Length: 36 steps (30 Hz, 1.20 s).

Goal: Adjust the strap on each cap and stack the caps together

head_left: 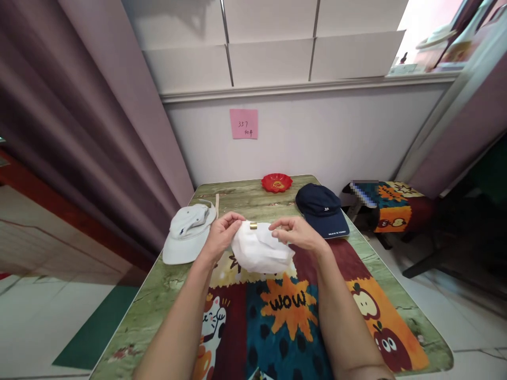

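Note:
A thin white cloth item (pixel 261 250) with a small gold tab hangs above the patterned mat. My left hand (pixel 225 232) pinches its upper left edge between thumb and fingers. At its upper right is my right hand (pixel 295 232), fingers curved with a gap between thumb and fingertips, at the cloth's edge; whether they touch it is unclear. To the left lies a pale grey cap (pixel 186 240), and a navy cap (pixel 322 206) rests behind my right hand.
A red scalloped dish (pixel 277 182) stands at the back of the green wood-patterned table (pixel 237 198). The colourful mat (pixel 285 338) covers the front middle. Beyond the right edge stands a small covered stool (pixel 396 203). A pink note (pixel 244 124) is on the wall.

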Motion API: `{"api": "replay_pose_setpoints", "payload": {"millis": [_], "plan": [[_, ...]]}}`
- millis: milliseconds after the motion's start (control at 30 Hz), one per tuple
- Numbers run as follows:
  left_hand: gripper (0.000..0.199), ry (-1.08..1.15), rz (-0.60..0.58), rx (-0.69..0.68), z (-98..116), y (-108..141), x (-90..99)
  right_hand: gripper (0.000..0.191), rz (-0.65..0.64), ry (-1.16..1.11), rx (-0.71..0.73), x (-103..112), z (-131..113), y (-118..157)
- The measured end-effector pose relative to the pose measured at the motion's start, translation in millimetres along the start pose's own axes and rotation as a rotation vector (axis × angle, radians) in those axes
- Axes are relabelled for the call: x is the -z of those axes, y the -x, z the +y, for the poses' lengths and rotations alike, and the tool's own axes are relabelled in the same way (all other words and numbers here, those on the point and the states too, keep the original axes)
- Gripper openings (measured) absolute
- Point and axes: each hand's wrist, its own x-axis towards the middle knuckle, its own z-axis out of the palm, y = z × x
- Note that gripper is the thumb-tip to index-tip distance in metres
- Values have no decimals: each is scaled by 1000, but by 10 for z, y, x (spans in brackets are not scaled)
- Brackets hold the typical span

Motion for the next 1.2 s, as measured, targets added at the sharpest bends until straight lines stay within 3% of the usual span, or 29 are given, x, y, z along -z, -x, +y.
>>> {"api": "replay_pose_setpoints", "payload": {"millis": [233,467,533,633,733,800,933,1100,1200], "plan": [[23,-9,83,-19,-53,139,-98,52,-148,367,8,-155,-337,102],[25,45,180,-5,-69,214,-119,27,-124,622,5,-241,-409,173],[26,46,184,-3,-59,237,-111,17,-148,535,35,-219,-386,178],[27,45,168,7,-51,266,-105,17,-138,207,107,-178,-316,155],[26,45,177,-3,-45,277,-117,19,-41,-181,116,-193,-210,67],[25,52,187,-12,-40,275,-135,18,33,-324,81,-248,-133,-20],[24,56,165,-22,-38,266,-180,26,134,-321,-5,-397,-18,-169],[22,0,139,-70,-78,253,-217,37,93,-363,-14,-489,24,-211],[19,-174,143,-192,-65,250,-216,38,87,-393,-27,-490,39,-213]]}}
